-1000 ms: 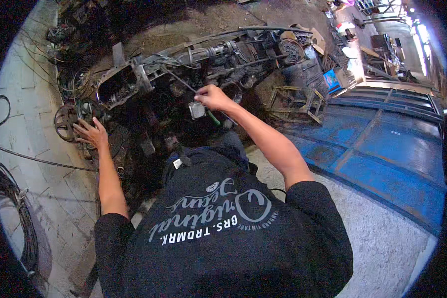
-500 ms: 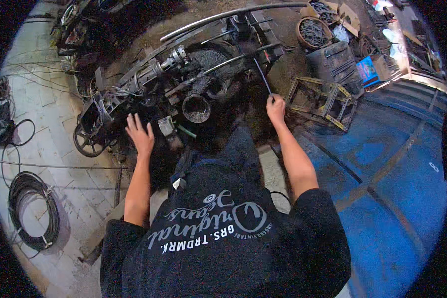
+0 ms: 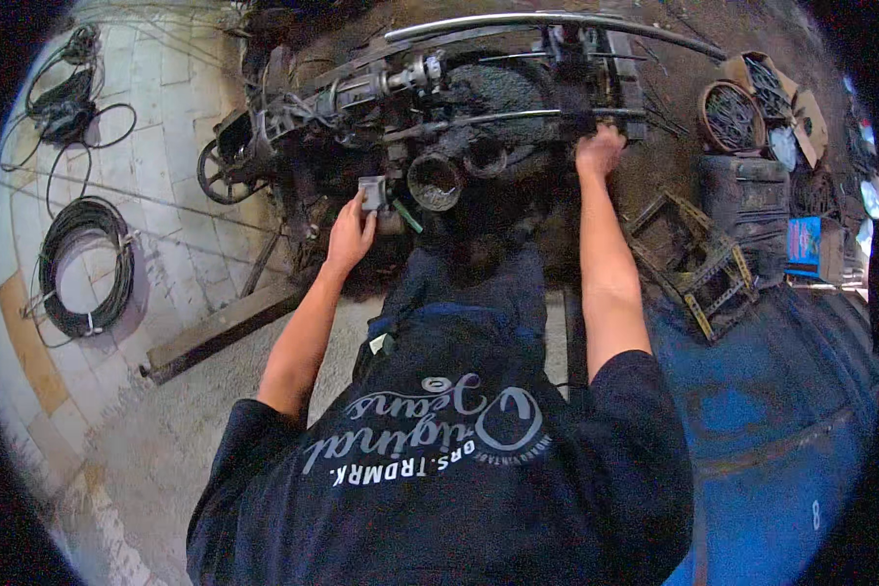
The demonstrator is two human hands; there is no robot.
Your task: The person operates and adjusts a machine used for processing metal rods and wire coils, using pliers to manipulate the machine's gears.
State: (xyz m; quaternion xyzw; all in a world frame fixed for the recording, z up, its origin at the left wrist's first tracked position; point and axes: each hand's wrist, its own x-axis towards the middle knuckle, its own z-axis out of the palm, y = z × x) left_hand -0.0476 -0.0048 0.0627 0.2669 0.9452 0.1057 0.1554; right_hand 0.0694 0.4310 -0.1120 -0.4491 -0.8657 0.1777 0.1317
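Observation:
My left hand [image 3: 350, 234] is open, thumb apart, with its fingertips at the lower edge of a small light-grey box [image 3: 372, 192] on the machine's near side; whether they press on it I cannot tell. My right hand [image 3: 601, 153] is curled and somewhat blurred at the right end of the dark, greasy machine [image 3: 361, 122]. No rod shows at that hand now, and whatever its fingers hold is hidden. Between the hands sit a round metal cup [image 3: 435, 183] with dark bits in it and a metal shaft [image 3: 498, 119] running across a heap of dark shavings [image 3: 503, 90].
A long metal pipe [image 3: 498, 20] lies along the machine's far side. To the right stand a yellowish angle-iron frame [image 3: 698, 259], a basket of metal pieces [image 3: 731, 115] and a blue box [image 3: 804, 242]. A black cable coil [image 3: 88, 266] lies on the left floor, near a beam [image 3: 220, 330].
My view has turned, shifting the scene. My left hand has come to the grey box. My right hand, which held a thin metal rod, has reached forward to the machine's right end.

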